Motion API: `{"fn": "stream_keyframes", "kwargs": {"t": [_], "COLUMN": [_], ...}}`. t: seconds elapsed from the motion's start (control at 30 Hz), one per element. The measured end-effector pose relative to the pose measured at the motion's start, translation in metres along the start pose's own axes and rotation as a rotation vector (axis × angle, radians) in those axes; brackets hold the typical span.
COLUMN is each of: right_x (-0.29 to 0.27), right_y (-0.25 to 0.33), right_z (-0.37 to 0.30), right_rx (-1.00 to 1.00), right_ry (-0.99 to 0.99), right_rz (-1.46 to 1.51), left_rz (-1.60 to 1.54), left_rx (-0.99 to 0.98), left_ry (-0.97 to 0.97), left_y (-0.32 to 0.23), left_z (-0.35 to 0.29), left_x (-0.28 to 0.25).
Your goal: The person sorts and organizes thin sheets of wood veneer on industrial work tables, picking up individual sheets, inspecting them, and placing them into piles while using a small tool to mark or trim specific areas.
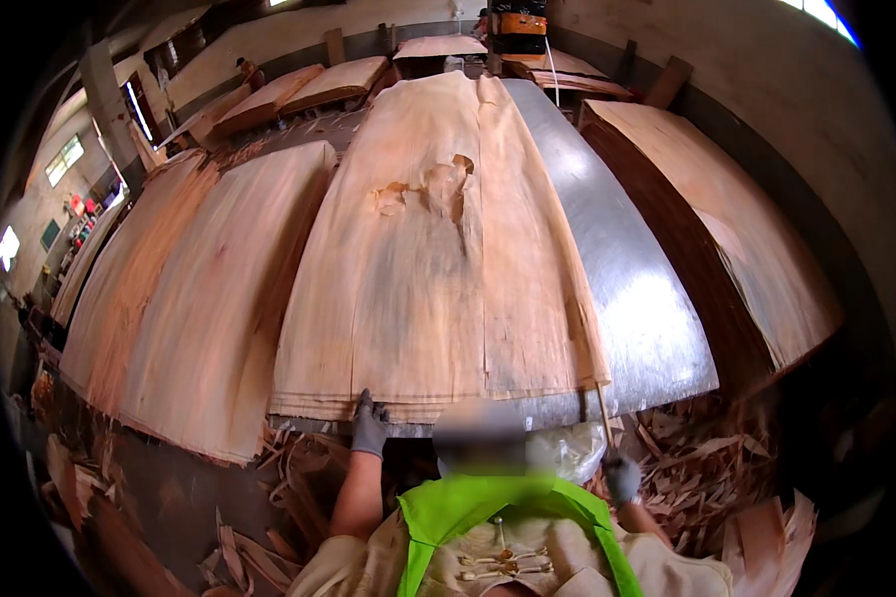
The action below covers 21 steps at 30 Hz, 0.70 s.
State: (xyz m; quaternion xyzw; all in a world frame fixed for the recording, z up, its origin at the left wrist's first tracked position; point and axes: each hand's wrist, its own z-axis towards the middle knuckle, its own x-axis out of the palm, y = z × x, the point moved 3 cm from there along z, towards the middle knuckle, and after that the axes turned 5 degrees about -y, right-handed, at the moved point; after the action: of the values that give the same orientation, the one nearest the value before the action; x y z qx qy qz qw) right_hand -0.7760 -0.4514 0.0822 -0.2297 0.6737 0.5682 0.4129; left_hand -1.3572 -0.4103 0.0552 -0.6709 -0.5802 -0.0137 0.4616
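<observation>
A stack of thin wood veneer sheets (pixel 418 318) lies before me on a table with a shiny metal top (pixel 632 289). The upper sheet has a ragged, torn patch (pixel 448 189) toward its far half, and a long seam runs down its right side. My left hand (pixel 370 428), in a grey glove, rests at the near edge of the stack with its fingers stretched onto the veneer; its underside is hidden. Lower right, my right hand (pixel 622 480), also gloved, is closed around a thin stick (pixel 605 418) that points up to the stack's near right corner.
More veneer stacks stand at the left (pixel 224 269) and the right (pixel 736 219). Veneer scraps (pixel 696 458) litter the floor around the table. Clear plastic (pixel 572 450) shows under the near edge. Far left, a person (pixel 251 74) is by other stacks.
</observation>
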Motion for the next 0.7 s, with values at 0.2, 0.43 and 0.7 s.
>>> {"fn": "stream_keyframes", "kwargs": {"t": [0.2, 0.43, 0.7], "right_x": [-0.003, 0.024, -0.019], "right_y": [0.050, 0.102, 0.032], "right_z": [-0.015, 0.070, 0.113], "right_rx": [0.081, 0.275, 0.236], "right_ry": [-0.006, 0.079, -0.022], "right_rz": [0.103, 0.584, 0.564], "left_rz": [0.186, 0.184, 0.202], "left_rx": [0.058, 0.047, 0.015], "left_ry": [0.036, 0.009, 0.038], "left_y": [0.014, 0.018, 0.020], "left_z": [0.002, 0.005, 0.014], "left_x": [0.007, 0.019, 0.011]}}
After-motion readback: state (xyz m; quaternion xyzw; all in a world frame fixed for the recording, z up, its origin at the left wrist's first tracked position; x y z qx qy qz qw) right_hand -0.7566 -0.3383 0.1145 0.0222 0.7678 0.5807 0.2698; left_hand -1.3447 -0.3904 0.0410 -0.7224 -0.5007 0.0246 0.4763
